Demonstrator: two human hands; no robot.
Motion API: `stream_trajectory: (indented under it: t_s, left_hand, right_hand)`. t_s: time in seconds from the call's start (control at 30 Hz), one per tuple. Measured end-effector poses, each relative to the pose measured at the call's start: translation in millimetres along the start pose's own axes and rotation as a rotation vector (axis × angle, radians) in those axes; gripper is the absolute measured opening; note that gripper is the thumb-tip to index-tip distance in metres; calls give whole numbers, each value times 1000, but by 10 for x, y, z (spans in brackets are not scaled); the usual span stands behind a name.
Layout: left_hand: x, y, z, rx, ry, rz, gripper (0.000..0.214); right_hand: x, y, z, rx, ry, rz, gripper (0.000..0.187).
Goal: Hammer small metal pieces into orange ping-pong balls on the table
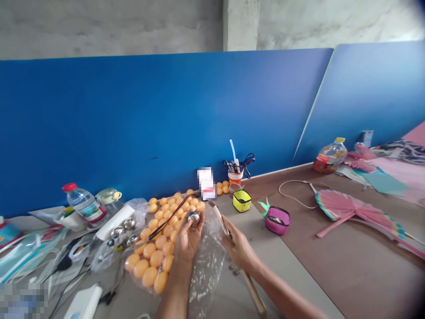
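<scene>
My left hand [186, 239] is raised over the plastic bag, with its fingers curled round a shiny silver ball [193, 217]. Long and thin, a wooden stick [253, 290] runs slantwise through my right hand [237, 246], whose fingers close on it; the stick's dark far tip lies near the bag's back end. Beneath and left of my left hand, the clear plastic bag [207, 274] holds many orange balls [156, 258]. A dark cord [168, 219] crosses over them. More silver balls [129, 223] sit at the left, beside a white roll [115, 221].
A yellow basket [241, 201] and a purple basket [277, 221] stand right of my hands. Behind them is a cup of pens [235, 176] against the blue partition [149, 124]. Bottles [88, 206] and cables crowd the left; a pink fan [355, 208] lies at the right.
</scene>
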State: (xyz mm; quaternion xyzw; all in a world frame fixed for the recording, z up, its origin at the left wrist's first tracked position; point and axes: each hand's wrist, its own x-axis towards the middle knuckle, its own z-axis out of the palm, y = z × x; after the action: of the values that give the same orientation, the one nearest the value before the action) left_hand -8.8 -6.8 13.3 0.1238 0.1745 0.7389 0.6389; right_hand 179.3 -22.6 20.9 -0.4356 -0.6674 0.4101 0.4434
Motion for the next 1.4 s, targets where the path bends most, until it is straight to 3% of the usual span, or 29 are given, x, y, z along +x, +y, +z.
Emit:
stream_trajectory:
  t_s: [0.17, 0.37, 0.47, 0.6, 0.7, 0.8, 1.0, 1.2, 1.4]
  left_hand:
    - [3, 0, -15, -30, 15, -6, 44]
    - [-12, -24, 2, -15, 8, 3, 39]
    - [-19, -56, 10, 44, -7, 7, 35]
    - [-37, -123, 40, 150, -39, -26, 37]
    - [-72, -167, 98, 185, -58, -86, 36]
    - [-130, -197, 182, 194, -95, -190, 31]
    - [-243, -293, 307, 260, -150, -298, 50]
    - [-277, -372, 322, 324, -164, -303, 54]
    - [-191, -293, 274, 355, -122, -248, 43]
  right_hand:
    - [46, 190, 47, -279, 1, 85, 72]
    - [0, 190, 77, -429, -87, 104, 61]
    - [-4, 165, 57, -479, -61, -21, 51]
    - [22, 85, 12, -453, 70, -315, 41]
    - [16, 1, 9, -322, 10, -418, 37]
    - [-3, -50, 34, -269, -42, -393, 34]
    - [-3, -63, 87, -299, -31, -262, 27]
    - [-33, -48, 179, -382, 12, -191, 21]
    - [0, -140, 35, -154, 141, -211, 12]
